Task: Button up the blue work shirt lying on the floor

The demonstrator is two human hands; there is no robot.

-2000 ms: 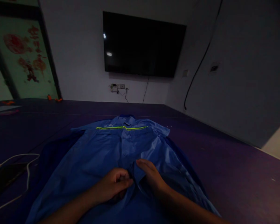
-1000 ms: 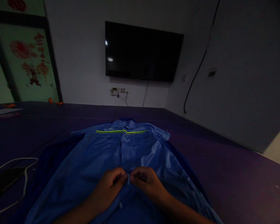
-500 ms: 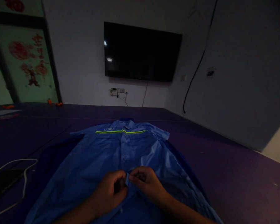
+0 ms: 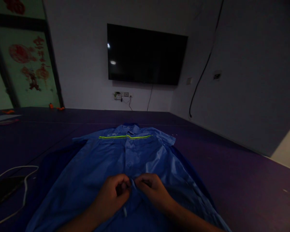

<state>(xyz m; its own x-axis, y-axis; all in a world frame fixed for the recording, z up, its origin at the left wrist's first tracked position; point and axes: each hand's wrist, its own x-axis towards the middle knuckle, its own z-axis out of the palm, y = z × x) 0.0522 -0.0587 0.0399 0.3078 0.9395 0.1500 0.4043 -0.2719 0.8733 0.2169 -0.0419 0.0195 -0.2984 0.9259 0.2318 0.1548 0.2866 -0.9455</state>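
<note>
Both hands pinch the shirt point(image 4: 125, 161) placket where their fingertips meet — left hand point(image 4: 112, 193) clenched on one edge, right hand point(image 4: 152, 190) on the other. Two seconds ago the edges gaped apart; now they overlap, looking nearly buttoned. Beyond the grip, the shirt lies flat on the mat point(image 4: 232, 167).

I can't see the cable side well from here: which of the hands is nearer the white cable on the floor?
Left. The left hand pinches the blue shirt's front at mid-frame, on the side of the white cable; the right hand grips the shirt just beyond it, farther away.
</note>
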